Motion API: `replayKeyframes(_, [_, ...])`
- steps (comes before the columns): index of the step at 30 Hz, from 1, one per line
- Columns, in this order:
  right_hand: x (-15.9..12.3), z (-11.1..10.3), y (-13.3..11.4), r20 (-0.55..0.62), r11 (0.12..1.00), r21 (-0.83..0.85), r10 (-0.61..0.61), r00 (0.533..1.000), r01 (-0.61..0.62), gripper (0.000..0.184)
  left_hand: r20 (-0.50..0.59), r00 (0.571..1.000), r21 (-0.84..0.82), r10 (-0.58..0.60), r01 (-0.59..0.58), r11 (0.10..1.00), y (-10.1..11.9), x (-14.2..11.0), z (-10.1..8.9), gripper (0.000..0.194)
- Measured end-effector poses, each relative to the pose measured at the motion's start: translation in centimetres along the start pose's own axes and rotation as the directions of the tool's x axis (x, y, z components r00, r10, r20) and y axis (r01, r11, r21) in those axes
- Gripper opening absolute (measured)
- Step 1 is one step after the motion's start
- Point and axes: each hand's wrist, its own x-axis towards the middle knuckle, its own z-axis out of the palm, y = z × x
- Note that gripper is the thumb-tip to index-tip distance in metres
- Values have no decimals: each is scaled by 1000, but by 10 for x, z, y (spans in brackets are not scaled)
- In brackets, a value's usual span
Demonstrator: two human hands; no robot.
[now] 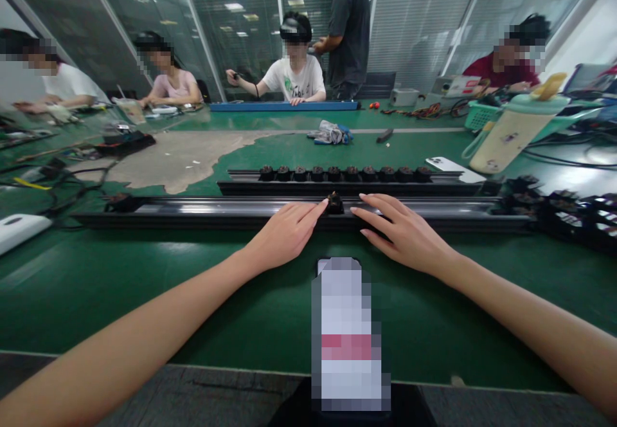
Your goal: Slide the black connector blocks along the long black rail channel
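Observation:
A long black rail (231, 208) with a shiny inner channel lies across the table before me. One small black module (334, 204) with a brownish top sits in it near the middle. My left hand (286, 231) reaches over the rail, its index fingertip touching the module's left side; the thumb lies lower and no grip shows. To the module's right, my right hand (402, 231) rests at the rail with fingers spread and nothing in them. Behind lies a second black rail (284, 187) carrying a row of several round-topped black modules (334, 174).
A phone (340, 264), largely blurred out, is below my hands. More black modules (573, 215) are heaped at right, near a white phone (448, 166) and tumbler (515, 131). Gloves (332, 132) and cables (48, 176) lie farther off. Several people are around the table.

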Motion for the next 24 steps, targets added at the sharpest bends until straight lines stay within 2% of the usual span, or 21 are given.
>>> replayKeyframes(10, [1, -2, -4, 50, 997, -64, 35, 998, -32, 52, 46, 999, 32, 18, -20, 999, 0, 0, -1, 46])
replayKeyframes(24, [5, -1, -6, 21, 996, -43, 75, 997, -74, 43, 48, 998, 61, 30, -33, 998, 2, 1, 0, 46])
